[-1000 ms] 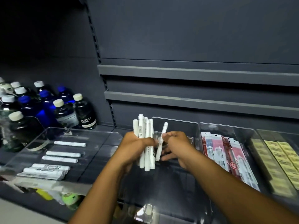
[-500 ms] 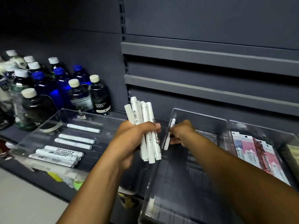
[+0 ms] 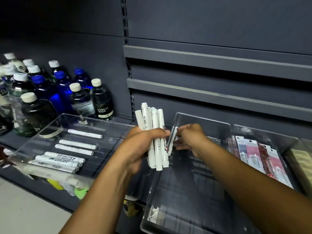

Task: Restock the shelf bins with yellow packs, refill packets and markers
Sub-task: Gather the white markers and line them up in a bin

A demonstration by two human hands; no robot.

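Left hand (image 3: 143, 146) grips an upright bundle of white plastic markers (image 3: 154, 137); right hand (image 3: 190, 139) pinches one white marker (image 3: 172, 141), long axis near vertical, above the empty clear plastic bin (image 3: 202, 119) directly below.

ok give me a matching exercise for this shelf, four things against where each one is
Things:
1. bundle of white plastic markers
2. single white marker with dark print
3. pink and red flat refill packets
4. dark bottle labelled forest soda

Places:
A. standing behind the left clear plastic bin
B. pinched by the right hand
C. lying in a clear bin right of both hands
D. gripped upright in the left hand

Pairs: 1-D, 2-B, 3-C, 4-A
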